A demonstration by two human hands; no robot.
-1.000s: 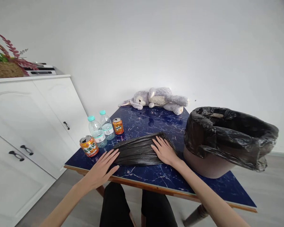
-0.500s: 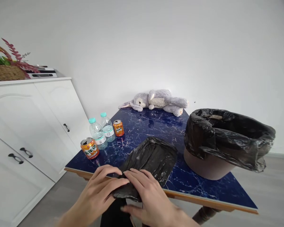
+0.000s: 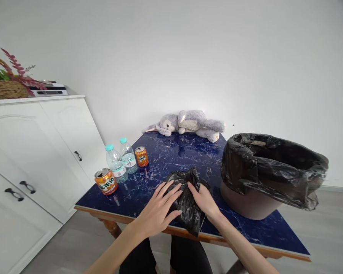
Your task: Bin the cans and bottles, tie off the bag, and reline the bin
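A crumpled black plastic bag (image 3: 188, 209) lies near the front edge of the blue marbled table, its lower end hanging slightly over the edge. My left hand (image 3: 156, 211) rests on the bag's left side, open, with its fingers stretched out and spread. At the right side of the bag, my right hand (image 3: 205, 199) is closed on the plastic. Its thumb points up along the bag, while its other fingers are mostly hidden by the bag.
A bin (image 3: 246, 201) lined with black plastic stands at the table's right. Two bottles (image 3: 114, 161) and two orange cans (image 3: 106, 182) stand on the left. A plush rabbit (image 3: 188, 123) lies at the back. White cabinets (image 3: 45, 152) flank the table.
Both hands have moved forward and apart. The flat-lying bag has been gathered into a bunched heap. My left hand has spread out; my right hand has taken hold of the bag's right side.
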